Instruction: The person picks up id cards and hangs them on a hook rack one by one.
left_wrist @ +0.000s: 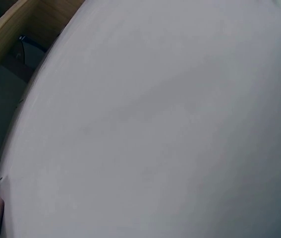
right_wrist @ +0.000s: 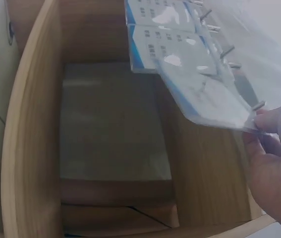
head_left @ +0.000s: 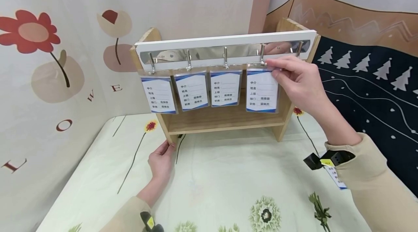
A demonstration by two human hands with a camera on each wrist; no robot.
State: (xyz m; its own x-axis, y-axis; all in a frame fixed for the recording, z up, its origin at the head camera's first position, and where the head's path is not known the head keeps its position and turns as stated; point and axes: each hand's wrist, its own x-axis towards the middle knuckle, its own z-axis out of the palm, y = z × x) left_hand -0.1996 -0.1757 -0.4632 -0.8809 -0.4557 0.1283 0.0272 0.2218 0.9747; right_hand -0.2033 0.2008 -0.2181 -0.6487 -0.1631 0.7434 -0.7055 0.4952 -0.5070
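A small wooden shelf [head_left: 209,125] stands on the table, with a white-edged hook strip [head_left: 209,45] along its upper front. My right hand [head_left: 298,81] pinches the upper right corner of a clear-sleeved name badge [head_left: 262,96] at the fourth hook from the left [head_left: 262,54]. In the right wrist view this badge [right_wrist: 204,101] slants from the fingers, its top edge by the hook. Three similar badges hang on the hooks to the left, one of them a tilted badge [head_left: 160,96]. Low down, my left hand [head_left: 161,161] grips the foot of the shelf's left side panel.
Another badge [head_left: 335,177] lies on the table, partly hidden by my right wrist and sleeve. The rightmost hook [head_left: 299,48] carries no badge. A flower-patterned cloth [head_left: 222,174] covers the table. Printed curtains [head_left: 196,3] stand behind and to both sides.
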